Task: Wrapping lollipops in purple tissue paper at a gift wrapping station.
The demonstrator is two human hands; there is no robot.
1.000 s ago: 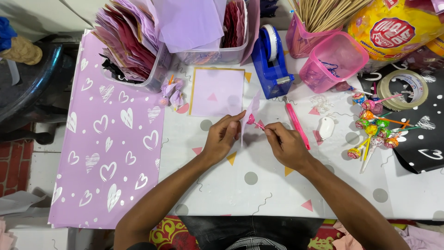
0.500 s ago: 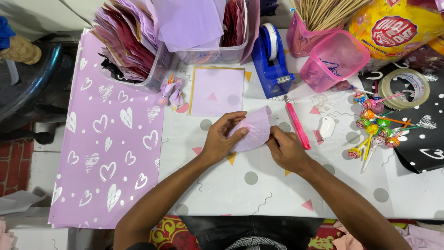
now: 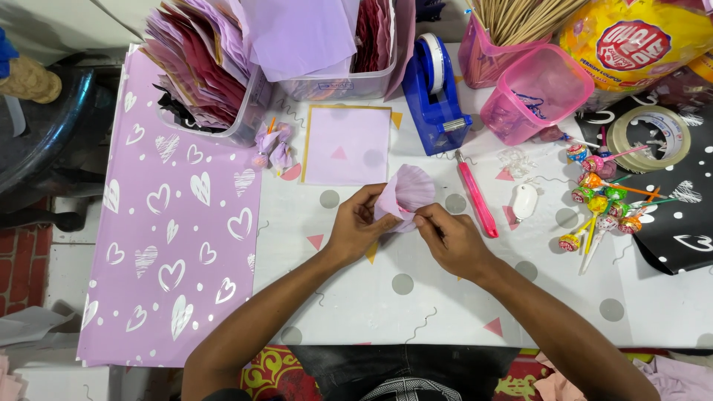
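- At table centre, both hands meet over a small sheet of lilac tissue paper (image 3: 407,194), gathered into a ruffled cup whose open frill faces 12 o'clock.
- Left hand (image 3: 358,226): fingers curled around the paper's left flank, grip pressed onto the gathered base.
- Right hand (image 3: 449,239): thumb and forefinger pinching the paper's lower point, where the pleats converge; grip closed on the tissue.
- Step in hand, by judgement: shaping and tightening the gathered base of a paper wrap. The next move would call for a steady pinch at the neck, so the thin sheet neither tears nor springs open.
- Tissue: thin, matt, softly creased, translucent at the frill.
- At 12 o'clock of the hands lies a flat square lilac sheet (image 3: 347,145) with a yellow border; at 1 o'clock, a blue tape dispenser (image 3: 435,96) of hard plastic.
- At 3 o'clock, just beside the right hand, a slim pink pen-shaped tool (image 3: 477,197); further out, a small white oval object (image 3: 524,200) and a cluster of foil-wrapped lollipops (image 3: 600,204) on sticks.
- At 9 o'clock, a glossy lilac wrapping sheet (image 3: 174,223) printed with white hearts drapes over the table (image 3: 416,312), whose cover is white with grey dots and pink triangles.
- At 11 o'clock, clear bins (image 3: 245,111) hold stacked paper in lilac and maroon.
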